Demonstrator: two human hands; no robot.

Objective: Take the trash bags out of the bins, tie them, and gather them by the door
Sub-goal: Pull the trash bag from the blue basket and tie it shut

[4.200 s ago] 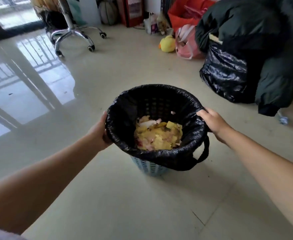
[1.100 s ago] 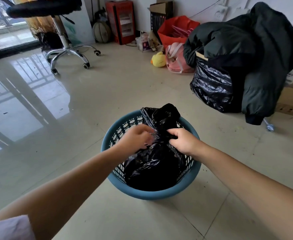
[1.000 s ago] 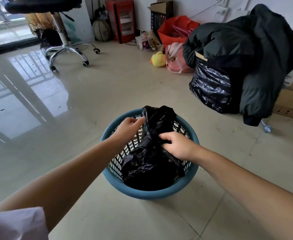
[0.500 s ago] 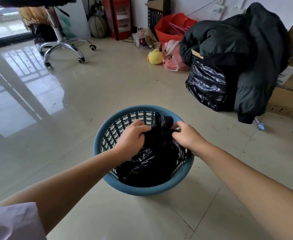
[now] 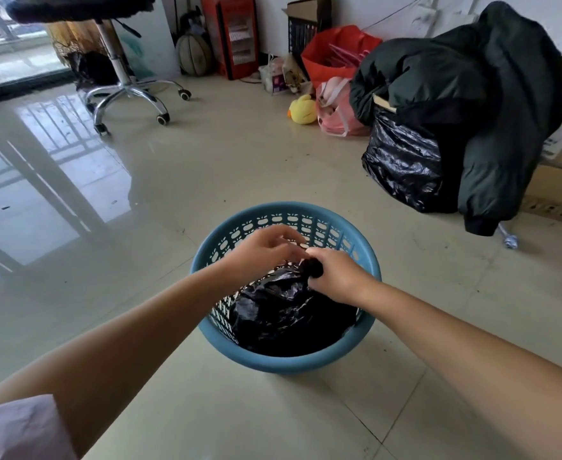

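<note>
Head camera is looking down at our two bare forearms reaching over a round blue bin [image 5: 283, 361] standing on the shiny tiled floor [image 5: 206, 167]. Inside the bin a black trash bag [image 5: 286, 313] is sitting, its top gathered into a tight bunch. Our right hand [image 5: 334, 273] is curling round that bunch and gripping it. Our left hand [image 5: 263, 250] is hovering just beside it with loosely bent fingers; we cannot tell whether it is pinching any plastic. Well beyond the bin, a dark jacket [image 5: 472, 94] is draping over a second black bag [image 5: 402, 161], with a pink bag [image 5: 334, 111] and a yellow duck toy [image 5: 303, 109] nearby. An office chair [image 5: 123, 88] is standing far left.
</note>
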